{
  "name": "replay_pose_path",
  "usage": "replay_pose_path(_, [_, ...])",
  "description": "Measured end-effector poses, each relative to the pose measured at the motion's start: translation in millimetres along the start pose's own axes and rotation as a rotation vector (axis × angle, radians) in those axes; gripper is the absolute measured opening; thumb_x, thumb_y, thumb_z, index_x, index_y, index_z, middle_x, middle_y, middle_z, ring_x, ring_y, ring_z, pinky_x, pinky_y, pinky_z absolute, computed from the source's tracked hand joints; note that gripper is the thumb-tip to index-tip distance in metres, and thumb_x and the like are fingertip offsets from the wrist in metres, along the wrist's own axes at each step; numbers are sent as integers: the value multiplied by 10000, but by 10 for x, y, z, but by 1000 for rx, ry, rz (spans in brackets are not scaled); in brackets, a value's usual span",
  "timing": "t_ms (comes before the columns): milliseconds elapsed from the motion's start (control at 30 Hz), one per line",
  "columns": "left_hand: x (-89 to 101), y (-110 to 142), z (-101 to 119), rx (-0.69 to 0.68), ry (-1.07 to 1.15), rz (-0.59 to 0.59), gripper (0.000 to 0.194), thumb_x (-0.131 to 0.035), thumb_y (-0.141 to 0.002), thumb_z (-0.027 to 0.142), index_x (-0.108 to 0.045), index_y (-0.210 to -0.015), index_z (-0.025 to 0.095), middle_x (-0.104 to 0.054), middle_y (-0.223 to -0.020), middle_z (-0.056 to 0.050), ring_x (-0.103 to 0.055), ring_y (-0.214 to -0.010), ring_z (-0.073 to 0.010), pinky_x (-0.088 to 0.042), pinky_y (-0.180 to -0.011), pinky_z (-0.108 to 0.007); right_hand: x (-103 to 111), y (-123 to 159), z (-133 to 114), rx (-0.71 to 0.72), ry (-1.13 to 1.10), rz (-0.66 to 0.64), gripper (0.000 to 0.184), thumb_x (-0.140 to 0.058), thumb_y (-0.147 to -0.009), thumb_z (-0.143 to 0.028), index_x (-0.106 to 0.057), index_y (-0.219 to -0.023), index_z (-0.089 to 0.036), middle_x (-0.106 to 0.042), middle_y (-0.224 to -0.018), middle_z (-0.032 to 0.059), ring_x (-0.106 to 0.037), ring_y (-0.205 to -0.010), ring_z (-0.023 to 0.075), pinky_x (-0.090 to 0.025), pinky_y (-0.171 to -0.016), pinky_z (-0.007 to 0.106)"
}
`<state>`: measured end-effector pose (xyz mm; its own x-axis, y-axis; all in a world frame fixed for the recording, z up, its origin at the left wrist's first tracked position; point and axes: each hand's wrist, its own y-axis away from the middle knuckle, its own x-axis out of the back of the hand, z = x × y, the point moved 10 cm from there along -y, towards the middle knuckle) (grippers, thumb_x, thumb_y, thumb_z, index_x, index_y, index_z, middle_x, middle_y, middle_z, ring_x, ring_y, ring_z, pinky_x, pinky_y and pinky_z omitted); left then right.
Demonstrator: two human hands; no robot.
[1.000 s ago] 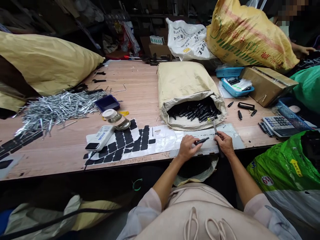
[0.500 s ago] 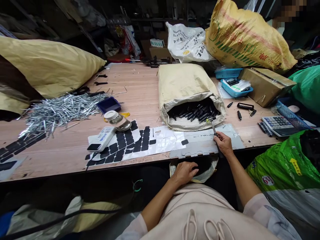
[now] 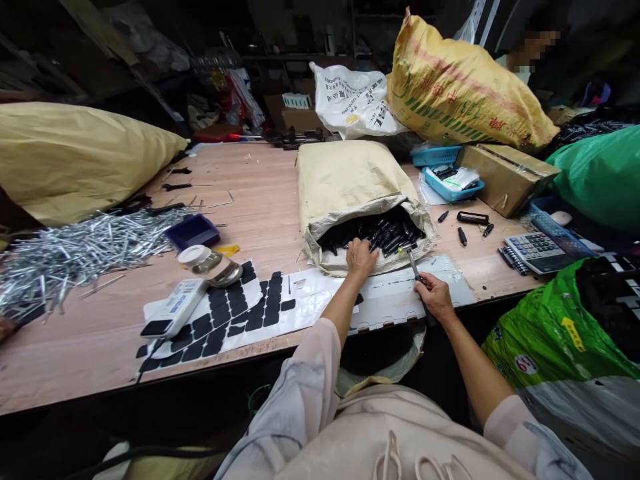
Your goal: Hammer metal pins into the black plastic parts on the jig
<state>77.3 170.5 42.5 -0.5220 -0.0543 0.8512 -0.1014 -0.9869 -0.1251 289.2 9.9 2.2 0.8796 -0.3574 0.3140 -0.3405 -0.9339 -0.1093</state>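
A beige woven sack [image 3: 350, 167] lies on the table with its mouth facing me. Inside the mouth is a pile of glossy black, slim tapered parts [image 3: 395, 233]. My left hand [image 3: 361, 259] reaches over the sack's lower lip to the near edge of the pile. Its fingers are apart and partly bent, with the tips hard to see among the parts. In my right hand [image 3: 434, 293] is a small hammer [image 3: 413, 265], gripped by its dark handle. The hammer's yellow-tipped head rests by the sack's lip, above a grey board [image 3: 415, 300].
Left lie a heap of silvery rods [image 3: 95, 250], a dark blue tray [image 3: 193, 232], a jar [image 3: 210, 265] and black stickers on white sheets [image 3: 220, 313]. Right are loose black parts [image 3: 462, 236], a calculator [image 3: 535, 250] and a green bag [image 3: 545, 333]. An open sack [image 3: 405, 360] hangs below the table edge.
My left hand has moved up from the open sack below the table edge to the black parts in the beige sack. My right hand keeps hold of the hammer. The view has shifted.
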Motion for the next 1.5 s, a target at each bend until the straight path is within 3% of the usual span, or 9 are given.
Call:
replay_pose_path(133, [-23, 43, -31, -46, -77, 0, 133, -659, -861, 286, -714, -947, 201, -584, -1101, -123, -490, -1144, -323, -421, -970, -433, 2, -3, 43, -29, -57, -3, 443, -650, -795, -447, -722, -1099, -133, -708, -732, 46, -662, -600, 190, -551, -495, 276])
replay_pose_path(367, [442, 545, -355, -24, 11, 109, 156, -677, -867, 349, -737, -953, 233, -620, -984, -81, -518, -1037, -282, -430, -912, -397, -6, -2, 112, -39, -57, -8, 468, -668, -795, -466, -721, -1118, -131, -721, -765, 57, -673, -631, 192, -560, -513, 271])
replay_pose_path(533, [136, 1003, -53, -313, 161, -168, 131, -717, -849, 306, -734, -958, 234, -647, -919, -35, -537, -960, -218, -427, -865, -337, 16, -6, 52, -17, -8, 13, 478, -664, -784, -472, -727, -1107, -126, -726, -752, 58, -679, -653, 196, -557, -535, 268])
replay_pose_path(600, [18, 1089, 24, -331, 153, -205, 134, -733, -833, 294, -733, -953, 233, -655, -924, -32, -535, -965, -220, -417, -866, -339, 47, 18, -14, 0, 19, 30, 480, -662, -786, -472, -728, -1110, -124, -729, -756, 58, -678, -659, 194, -560, -556, 273])
replay_pose_path(767, [-76, 1063, 16, -234, 144, -163, 185, -754, -819, 371, -738, -949, 242, -664, -929, -31, -531, -993, -236, -391, -868, -359, 137, 271, -274, 76, 100, 48, 439, -658, -815, -429, -735, -1127, -130, -743, -819, 62, -681, -683, 191, -573, -645, 294])
replay_pose_path(1000, [-112, 1063, -13, -253, 197, -165, 172, -751, -823, 342, -745, -976, 263, -669, -938, -16, -518, -1018, -228, -366, -900, -368, 107, 734, -502, 143, 253, -36, 368, -641, -828, -383, -764, -1083, -149, -774, -860, 79, -689, -631, 189, -586, -623, 292])
replay_pose_path(1267, [-116, 1064, -13, -252, 199, -170, 186, -746, -833, 348, -753, -1000, 267, -665, -947, -23, -521, -991, -228, -366, -882, -373, 81, 854, -623, 263, 374, -16, 338, -624, -858, -355, -764, -1098, -163, -787, -952, 104, -733, -733, 221, -609, -711, 312])
replay_pose_path(1500, [-117, 1064, -11, -258, 202, -163, 180, -741, -831, 354, -751, -988, 268, -663, -943, -22, -515, -993, -229, -361, -868, -369, 28, 872, -612, 259, 371, -43, 334, -626, -862, -348, -766, -1091, -149, -784, -873, 91, -703, -621, 197, -595, -625, 296])
